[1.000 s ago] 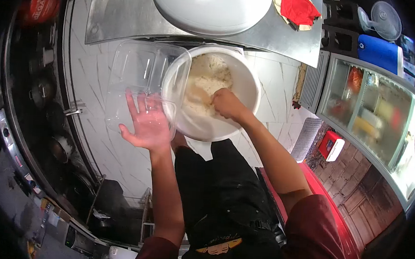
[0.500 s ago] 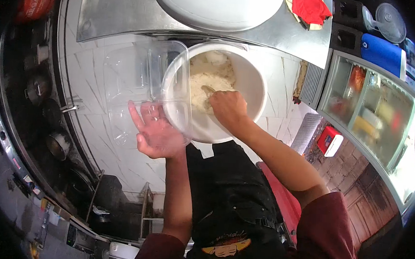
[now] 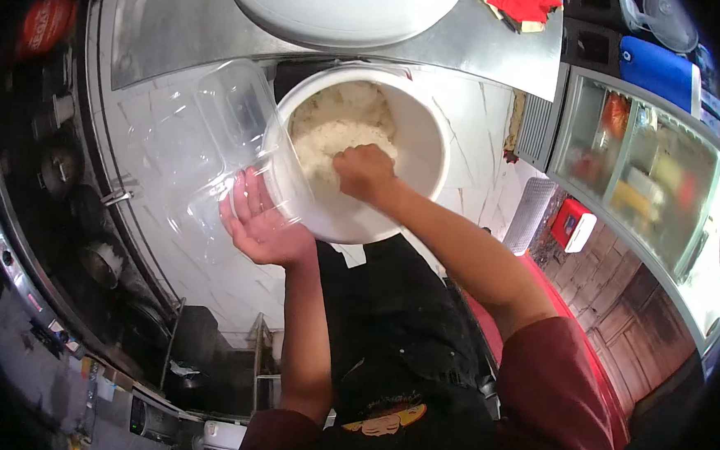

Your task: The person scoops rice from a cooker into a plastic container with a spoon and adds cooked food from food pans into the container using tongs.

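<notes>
My left hand (image 3: 265, 227) supports a clear plastic compartment container (image 3: 239, 106) from beneath, its fingers showing through the plastic. The container tilts beside the left rim of a large white tub (image 3: 434, 159). White rice (image 3: 324, 136), clumped and grainy, lies in the tub. Over the rice, my right hand (image 3: 367, 172) is closed in a fist. The spoon it grips showed half a second ago; its bowl is now hidden behind the hand or in the rice.
Behind the tub stands a steel table (image 3: 174, 28) bearing a big pale round lid (image 3: 349, 6) and a red cloth (image 3: 522, 0). A glass-door display fridge (image 3: 635, 176) is on the right. Along the left runs a dark stove (image 3: 63, 165) with pans.
The container in my left hand has tilted and turned. My right hand has turned over in the rice, and the spoon's bowl has gone out of sight. The whole view has shifted slightly.
</notes>
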`<state>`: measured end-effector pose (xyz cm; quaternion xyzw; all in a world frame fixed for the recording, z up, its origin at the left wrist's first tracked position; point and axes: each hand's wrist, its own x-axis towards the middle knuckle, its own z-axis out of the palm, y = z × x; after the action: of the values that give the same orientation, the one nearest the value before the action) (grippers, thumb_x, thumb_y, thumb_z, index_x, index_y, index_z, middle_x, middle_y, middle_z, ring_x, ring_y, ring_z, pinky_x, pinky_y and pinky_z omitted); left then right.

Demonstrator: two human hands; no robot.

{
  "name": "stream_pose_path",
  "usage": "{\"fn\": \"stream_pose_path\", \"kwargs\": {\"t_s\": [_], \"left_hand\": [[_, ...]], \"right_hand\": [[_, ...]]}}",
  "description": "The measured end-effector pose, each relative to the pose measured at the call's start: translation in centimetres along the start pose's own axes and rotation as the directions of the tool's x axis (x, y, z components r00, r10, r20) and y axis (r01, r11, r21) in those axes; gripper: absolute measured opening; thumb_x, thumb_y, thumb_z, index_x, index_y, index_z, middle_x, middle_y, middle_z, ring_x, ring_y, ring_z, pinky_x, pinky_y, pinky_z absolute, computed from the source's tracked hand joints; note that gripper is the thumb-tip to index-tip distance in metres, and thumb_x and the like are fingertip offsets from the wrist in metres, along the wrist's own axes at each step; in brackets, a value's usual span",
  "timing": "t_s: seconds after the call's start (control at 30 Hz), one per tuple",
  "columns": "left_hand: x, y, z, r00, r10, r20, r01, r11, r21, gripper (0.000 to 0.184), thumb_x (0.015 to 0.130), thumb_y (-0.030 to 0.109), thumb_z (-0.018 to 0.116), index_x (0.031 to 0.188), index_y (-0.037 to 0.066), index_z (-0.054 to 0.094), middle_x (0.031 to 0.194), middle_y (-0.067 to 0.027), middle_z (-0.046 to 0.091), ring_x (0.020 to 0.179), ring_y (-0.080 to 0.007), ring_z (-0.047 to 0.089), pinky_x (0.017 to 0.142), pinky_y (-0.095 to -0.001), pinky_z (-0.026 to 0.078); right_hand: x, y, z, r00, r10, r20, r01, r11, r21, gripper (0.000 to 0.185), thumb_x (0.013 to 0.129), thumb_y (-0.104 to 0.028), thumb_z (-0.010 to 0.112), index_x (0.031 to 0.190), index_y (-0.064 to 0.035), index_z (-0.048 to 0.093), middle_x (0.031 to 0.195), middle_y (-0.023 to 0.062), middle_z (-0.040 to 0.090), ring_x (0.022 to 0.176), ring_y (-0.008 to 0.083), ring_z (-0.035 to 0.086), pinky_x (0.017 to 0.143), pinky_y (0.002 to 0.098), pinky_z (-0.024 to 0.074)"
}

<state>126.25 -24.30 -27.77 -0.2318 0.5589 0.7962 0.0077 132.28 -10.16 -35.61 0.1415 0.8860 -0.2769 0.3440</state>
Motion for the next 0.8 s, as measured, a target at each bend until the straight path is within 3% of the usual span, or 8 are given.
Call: {"fn": "stream_pose_path", "kwargs": {"t_s": [0.07, 0.2, 0.27, 0.4, 0.53, 0.7, 0.73, 0.8], "left_hand": [[0.2, 0.8, 0.7, 0.998, -0.068, -0.004, 0.067, 0.993, -0.102, 0.06, 0.1, 0.027, 0.038, 0.152, -0.002, 0.031, 0.144, -0.0264, 0.053, 0.136, -0.0435, 0.052, 0.118, -0.0587, 0.04], [1.5, 3.2, -0.6, 0.995, -0.011, 0.095, 0.025, 0.988, -0.149, 0.069, 0.095, 0.025, 0.046, 0.159, 0.005, 0.027, 0.151, -0.0279, 0.046, 0.139, -0.0445, 0.048, 0.118, -0.0565, 0.038], [2.7, 5.5, -1.8, 0.972, -0.021, 0.236, 0.071, 0.977, -0.203, 0.076, 0.093, 0.026, 0.05, 0.162, 0.009, 0.023, 0.152, -0.024, 0.046, 0.139, -0.0428, 0.047, 0.119, -0.0575, 0.034], [4.8, 10.0, -4.1, 0.885, -0.004, 0.465, 0.15, 0.949, -0.277, 0.088, 0.089, 0.027, 0.057, 0.166, 0.015, 0.017, 0.154, -0.0173, 0.047, 0.14, -0.0398, 0.045, 0.12, -0.0591, 0.027], [5.5, 11.9, -5.0, 0.792, -0.014, 0.611, 0.177, 0.962, -0.207, 0.097, 0.088, 0.036, 0.064, 0.168, 0.019, 0.011, 0.154, -0.016, 0.047, 0.139, -0.0395, 0.046, 0.121, -0.0611, 0.026], [3.1, 9.6, -4.2, 0.696, -0.203, 0.689, 0.448, 0.872, -0.196, 0.108, 0.088, 0.057, 0.068, 0.168, 0.025, 0.003, 0.15, -0.0216, 0.048, 0.134, -0.0388, 0.052, 0.11, -0.0602, 0.045], [2.1, 9.0, -3.6, 0.704, -0.185, 0.686, 0.434, 0.877, -0.209, 0.108, 0.088, 0.057, 0.068, 0.168, 0.025, 0.003, 0.15, -0.0216, 0.048, 0.134, -0.0388, 0.052, 0.11, -0.0602, 0.045], [-0.1, 7.8, -2.2, 0.64, -0.285, 0.714, 0.554, 0.815, -0.171, 0.108, 0.089, 0.07, 0.06, 0.168, 0.026, 0.003, 0.147, -0.0232, 0.049, 0.129, -0.0389, 0.056, 0.105, -0.0563, 0.05]], "right_hand": [[-1.3, 0.7, -2.3, 0.997, -0.08, 0.016, 0.08, 0.996, -0.034, 0.017, 0.077, -0.018, 0.069, 0.088, -0.0079, 0.078, 0.092, 0.0175, 0.076, 0.088, 0.0359, 0.075, 0.076, 0.0492, 0.0602], [-3.4, 1.7, -4.5, 0.988, -0.151, -0.004, 0.151, 0.988, 0.008, 0.018, 0.077, -0.019, 0.071, 0.089, -0.0079, 0.076, 0.088, 0.0172, 0.075, 0.085, 0.035, 0.075, 0.075, 0.0494, 0.0595], [-4.9, 1.4, -5.3, 0.992, -0.122, -0.027, 0.123, 0.991, 0.056, 0.01, 0.083, -0.017, 0.065, 0.09, -0.0117, 0.07, 0.075, 0.0166, 0.071, 0.073, 0.0394, 0.07, 0.069, 0.0525, 0.0548], [-8.3, 0.0, -7.7, 0.982, -0.134, -0.13, 0.152, 0.978, 0.14, 0.012, 0.094, -0.018, 0.062, 0.089, -0.0107, 0.07, 0.071, 0.0179, 0.068, 0.069, 0.0397, 0.067, 0.066, 0.0521, 0.0518], [-13.1, -0.5, -12.0, 0.954, -0.19, -0.232, 0.234, 0.955, 0.184, 0.017, 0.094, -0.021, 0.064, 0.087, -0.0072, 0.069, 0.069, 0.0192, 0.067, 0.068, 0.0406, 0.068, 0.064, 0.0519, 0.0526], [-20.0, -2.9, -18.1, 0.947, -0.1, -0.305, 0.168, 0.964, 0.205, 0.015, 0.097, -0.019, 0.062, 0.093, -0.0061, 0.067, 0.072, 0.0182, 0.066, 0.068, 0.0415, 0.066, 0.063, 0.0523, 0.0515], [-20.9, -4.0, -18.9, 0.943, -0.118, -0.31, 0.184, 0.964, 0.193, 0.015, 0.097, -0.019, 0.062, 0.093, -0.0061, 0.067, 0.072, 0.0182, 0.066, 0.068, 0.0415, 0.066, 0.063, 0.0523, 0.0515], [-22.1, -6.3, -19.7, 0.908, -0.117, -0.403, 0.227, 0.945, 0.237, 0.022, 0.092, -0.014, 0.063, 0.112, -0.0047, 0.067, 0.083, 0.018, 0.067, 0.072, 0.0392, 0.066, 0.066, 0.0511, 0.0514]]}}
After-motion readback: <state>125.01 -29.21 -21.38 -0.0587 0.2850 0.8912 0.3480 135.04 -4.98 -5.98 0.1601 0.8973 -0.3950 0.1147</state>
